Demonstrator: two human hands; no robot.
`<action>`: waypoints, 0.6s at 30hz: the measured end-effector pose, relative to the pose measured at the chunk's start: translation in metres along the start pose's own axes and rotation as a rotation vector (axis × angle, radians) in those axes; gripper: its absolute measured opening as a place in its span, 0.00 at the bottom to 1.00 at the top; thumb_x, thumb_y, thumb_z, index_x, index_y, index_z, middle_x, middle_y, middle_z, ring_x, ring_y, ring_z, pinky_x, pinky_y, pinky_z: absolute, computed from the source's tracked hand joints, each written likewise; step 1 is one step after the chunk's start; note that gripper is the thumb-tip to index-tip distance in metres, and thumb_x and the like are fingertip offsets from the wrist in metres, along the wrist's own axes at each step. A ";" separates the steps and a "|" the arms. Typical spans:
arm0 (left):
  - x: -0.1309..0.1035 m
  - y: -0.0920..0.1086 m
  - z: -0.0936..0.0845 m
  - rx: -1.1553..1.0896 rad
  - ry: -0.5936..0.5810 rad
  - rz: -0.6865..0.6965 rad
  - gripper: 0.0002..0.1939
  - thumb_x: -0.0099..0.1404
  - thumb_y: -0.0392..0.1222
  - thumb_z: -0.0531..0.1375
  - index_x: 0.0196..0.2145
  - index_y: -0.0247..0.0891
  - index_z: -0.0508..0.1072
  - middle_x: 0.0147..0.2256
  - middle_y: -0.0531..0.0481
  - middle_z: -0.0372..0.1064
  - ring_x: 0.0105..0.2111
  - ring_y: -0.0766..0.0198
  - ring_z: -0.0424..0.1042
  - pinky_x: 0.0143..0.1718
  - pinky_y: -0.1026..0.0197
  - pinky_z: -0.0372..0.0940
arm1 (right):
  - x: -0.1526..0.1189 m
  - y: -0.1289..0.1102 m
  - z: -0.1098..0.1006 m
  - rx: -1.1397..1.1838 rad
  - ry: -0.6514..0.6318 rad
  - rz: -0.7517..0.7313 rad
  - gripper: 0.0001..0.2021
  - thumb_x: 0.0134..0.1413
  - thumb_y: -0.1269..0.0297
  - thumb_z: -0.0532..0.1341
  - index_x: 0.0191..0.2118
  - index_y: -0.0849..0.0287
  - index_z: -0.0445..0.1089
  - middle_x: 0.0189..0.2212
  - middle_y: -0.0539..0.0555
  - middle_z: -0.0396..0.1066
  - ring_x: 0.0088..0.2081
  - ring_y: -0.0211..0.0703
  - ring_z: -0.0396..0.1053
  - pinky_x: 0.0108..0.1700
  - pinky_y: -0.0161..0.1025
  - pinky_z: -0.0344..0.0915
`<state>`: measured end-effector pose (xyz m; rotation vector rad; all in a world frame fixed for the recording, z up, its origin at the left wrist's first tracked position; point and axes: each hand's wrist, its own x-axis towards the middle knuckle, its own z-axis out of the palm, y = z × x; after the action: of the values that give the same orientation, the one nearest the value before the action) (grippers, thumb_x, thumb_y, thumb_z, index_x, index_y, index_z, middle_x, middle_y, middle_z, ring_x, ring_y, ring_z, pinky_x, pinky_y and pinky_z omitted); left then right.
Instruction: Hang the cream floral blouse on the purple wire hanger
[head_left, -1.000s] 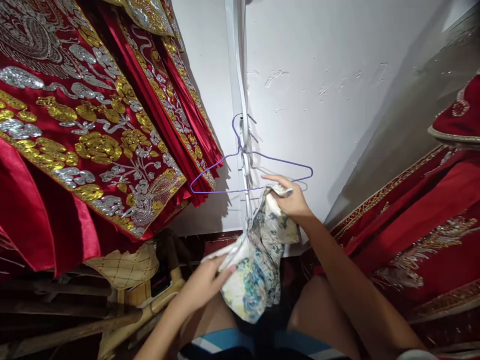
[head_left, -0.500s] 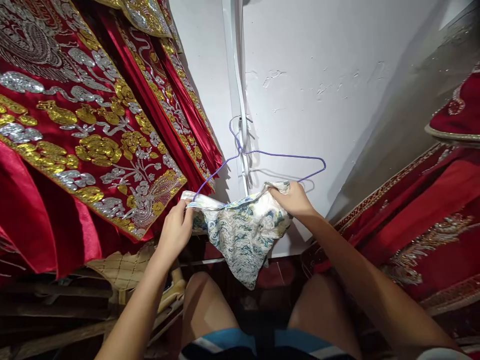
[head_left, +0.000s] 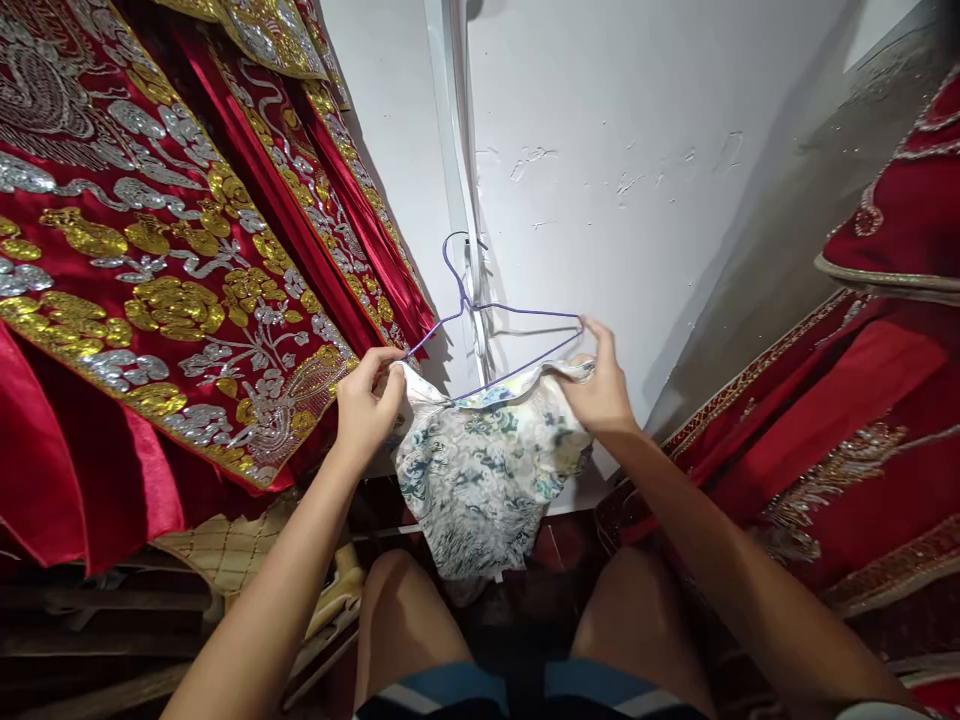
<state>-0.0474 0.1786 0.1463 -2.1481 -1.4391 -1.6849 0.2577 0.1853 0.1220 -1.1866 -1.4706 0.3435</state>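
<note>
A purple wire hanger [head_left: 525, 310] hangs by its hook near a white vertical strip. Its left part runs into the waist opening of a white garment [head_left: 480, 470] with a blue, green and yellow pattern. My left hand [head_left: 369, 405] is closed on the garment's left top edge, at the hanger's left end. My right hand [head_left: 604, 385] pinches the garment's right top edge, with a finger raised against the hanger's right corner. That right corner is outside the cloth, above the edge.
Red garments [head_left: 180, 230] with gold and silver sequins hang at the left. More red embroidered cloth [head_left: 847, 420] hangs at the right. A white wall [head_left: 600, 100] stands in front, and a cream chair [head_left: 232, 550] is at lower left.
My right hand has turned upward, and a finger now touches the hanger's right corner, which has moved left. The garment's opening is spread wider and its lower part hangs broader.
</note>
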 end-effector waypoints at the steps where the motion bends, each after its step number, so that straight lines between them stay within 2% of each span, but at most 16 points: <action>1: 0.002 -0.002 -0.001 0.011 -0.020 -0.007 0.12 0.67 0.43 0.56 0.43 0.36 0.75 0.36 0.49 0.75 0.31 0.66 0.70 0.35 0.65 0.63 | 0.007 0.004 -0.006 -0.025 0.019 -0.004 0.46 0.50 0.56 0.70 0.71 0.59 0.51 0.47 0.64 0.75 0.40 0.55 0.74 0.43 0.48 0.69; 2: 0.003 -0.004 -0.002 0.013 -0.035 -0.019 0.12 0.66 0.43 0.56 0.42 0.36 0.76 0.35 0.49 0.75 0.29 0.66 0.69 0.33 0.65 0.62 | 0.015 0.009 -0.011 -0.061 0.003 -0.007 0.48 0.49 0.55 0.71 0.72 0.61 0.51 0.51 0.68 0.73 0.45 0.59 0.74 0.46 0.50 0.69; 4: 0.007 -0.006 -0.004 -0.022 -0.045 -0.049 0.12 0.64 0.41 0.57 0.41 0.35 0.77 0.32 0.51 0.74 0.26 0.67 0.67 0.30 0.66 0.60 | 0.031 0.018 -0.018 -0.142 -0.094 -0.025 0.45 0.48 0.53 0.71 0.69 0.65 0.57 0.58 0.70 0.69 0.54 0.64 0.70 0.54 0.53 0.66; 6: 0.009 -0.006 -0.006 -0.086 -0.044 -0.081 0.11 0.62 0.40 0.57 0.39 0.35 0.78 0.29 0.52 0.73 0.24 0.68 0.65 0.28 0.66 0.59 | 0.042 0.022 -0.020 -0.205 -0.188 -0.052 0.42 0.49 0.52 0.71 0.67 0.66 0.62 0.59 0.69 0.69 0.57 0.65 0.68 0.57 0.53 0.64; 8: 0.011 -0.006 -0.006 -0.156 -0.038 -0.105 0.11 0.60 0.38 0.57 0.37 0.35 0.78 0.26 0.53 0.71 0.23 0.69 0.63 0.26 0.66 0.58 | 0.046 0.022 -0.019 -0.259 -0.224 -0.065 0.41 0.51 0.50 0.69 0.68 0.64 0.61 0.56 0.68 0.72 0.53 0.62 0.71 0.54 0.52 0.66; 10: 0.013 -0.006 -0.007 -0.194 -0.036 -0.108 0.11 0.60 0.38 0.57 0.37 0.35 0.79 0.25 0.54 0.70 0.21 0.69 0.62 0.25 0.66 0.57 | 0.047 0.018 -0.018 -0.314 -0.224 -0.047 0.40 0.52 0.49 0.69 0.67 0.63 0.63 0.49 0.66 0.76 0.45 0.59 0.75 0.47 0.49 0.68; 11: 0.014 -0.005 -0.008 -0.182 -0.035 -0.094 0.11 0.60 0.37 0.57 0.37 0.36 0.79 0.25 0.54 0.69 0.21 0.69 0.61 0.24 0.66 0.56 | 0.048 0.014 -0.019 -0.329 -0.224 -0.036 0.37 0.52 0.48 0.68 0.64 0.63 0.66 0.45 0.65 0.78 0.40 0.56 0.75 0.43 0.47 0.69; 13: 0.018 -0.005 -0.011 -0.086 -0.017 -0.020 0.10 0.62 0.38 0.58 0.37 0.37 0.79 0.27 0.53 0.70 0.24 0.67 0.63 0.27 0.64 0.58 | 0.051 0.007 -0.025 -0.321 -0.222 -0.017 0.28 0.52 0.47 0.68 0.51 0.64 0.76 0.34 0.60 0.78 0.33 0.52 0.73 0.36 0.43 0.66; 15: 0.022 -0.006 -0.017 0.055 0.038 0.063 0.09 0.64 0.40 0.59 0.38 0.38 0.79 0.34 0.50 0.73 0.31 0.64 0.68 0.35 0.62 0.62 | 0.059 -0.001 -0.037 -0.236 -0.233 0.015 0.22 0.50 0.47 0.69 0.37 0.65 0.79 0.26 0.56 0.76 0.30 0.49 0.72 0.32 0.40 0.65; 16: 0.023 -0.008 -0.020 0.108 0.071 0.078 0.09 0.64 0.41 0.60 0.40 0.38 0.78 0.38 0.48 0.73 0.35 0.62 0.69 0.39 0.61 0.63 | 0.063 -0.006 -0.044 -0.157 -0.270 0.051 0.20 0.49 0.48 0.70 0.33 0.65 0.79 0.26 0.55 0.75 0.30 0.48 0.72 0.32 0.40 0.65; 18: 0.025 -0.013 -0.025 0.124 0.100 0.026 0.11 0.65 0.45 0.62 0.43 0.38 0.75 0.42 0.47 0.72 0.39 0.61 0.69 0.42 0.60 0.63 | 0.068 -0.013 -0.056 0.059 -0.439 0.187 0.19 0.45 0.51 0.73 0.34 0.64 0.78 0.29 0.56 0.78 0.31 0.49 0.74 0.34 0.41 0.69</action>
<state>-0.0750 0.1877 0.1705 -1.9806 -1.4419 -1.6238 0.3122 0.2121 0.1877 -1.2554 -1.7099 0.8109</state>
